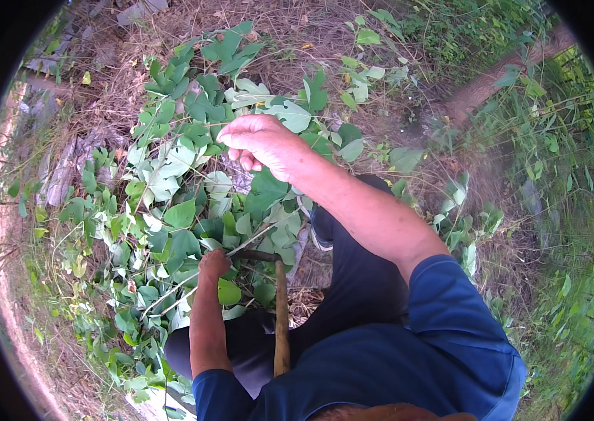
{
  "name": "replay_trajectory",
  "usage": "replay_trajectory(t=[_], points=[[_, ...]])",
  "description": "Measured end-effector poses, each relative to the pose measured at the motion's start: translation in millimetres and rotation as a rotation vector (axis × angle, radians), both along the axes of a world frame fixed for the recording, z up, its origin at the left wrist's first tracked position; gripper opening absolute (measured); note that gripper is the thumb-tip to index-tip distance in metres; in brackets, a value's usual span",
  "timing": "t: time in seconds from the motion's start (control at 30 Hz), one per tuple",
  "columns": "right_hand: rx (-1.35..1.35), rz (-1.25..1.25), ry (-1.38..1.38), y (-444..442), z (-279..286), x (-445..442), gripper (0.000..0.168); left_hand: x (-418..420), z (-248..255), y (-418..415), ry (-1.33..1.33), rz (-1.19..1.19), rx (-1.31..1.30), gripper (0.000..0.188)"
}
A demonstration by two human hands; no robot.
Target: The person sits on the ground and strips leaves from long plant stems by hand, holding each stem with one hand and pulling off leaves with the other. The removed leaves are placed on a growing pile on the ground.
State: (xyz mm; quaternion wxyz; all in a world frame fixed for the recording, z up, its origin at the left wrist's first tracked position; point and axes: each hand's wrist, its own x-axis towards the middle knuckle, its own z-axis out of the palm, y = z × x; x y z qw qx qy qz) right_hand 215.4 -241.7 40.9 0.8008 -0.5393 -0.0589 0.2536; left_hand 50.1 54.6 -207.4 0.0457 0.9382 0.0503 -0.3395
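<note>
My left hand is closed low among the leaves, where pale vine stems run past its fingers. Beside it lies the dark metal head of a hand tool, whose wooden handle runs back toward my lap. Whether that hand also touches the metal is hidden. Higher up, my right hand hangs over the broad lobed leaves with its fingers curled. A thin stem appears at its fingertips; I cannot tell whether they grip it.
My bent legs and a shoe flank the leaf pile. A tree trunk slants across the upper right. Dry grass covers the ground ahead, and flat grey slabs lie to the left. Tall green plants stand at right.
</note>
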Motion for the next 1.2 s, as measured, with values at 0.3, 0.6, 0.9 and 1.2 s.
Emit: replay_trajectory(t=[0.3, 0.6, 0.9, 1.2], points=[[-0.021, 0.002, -0.001, 2.5, 3.1, -1.8, 0.02, 20.5, 54.2, -24.8, -0.418, -0.021, -0.193, 0.026], [0.003, -0.008, -0.002, -0.1, 3.0, -1.4, 0.021, 46.4, 108.7, -53.9, -0.587, 0.018, -0.177, 0.025], [0.108, -0.051, -0.031, -2.0, 15.2, -3.6, 0.018, 61.6, 212.7, -31.4, -1.043, 0.123, -0.207, 0.017], [-0.035, 0.001, -0.109, -3.5, 12.2, -1.4, 0.022, 62.7, 233.0, 28.3, -0.988, 0.689, -0.668, 0.021]])
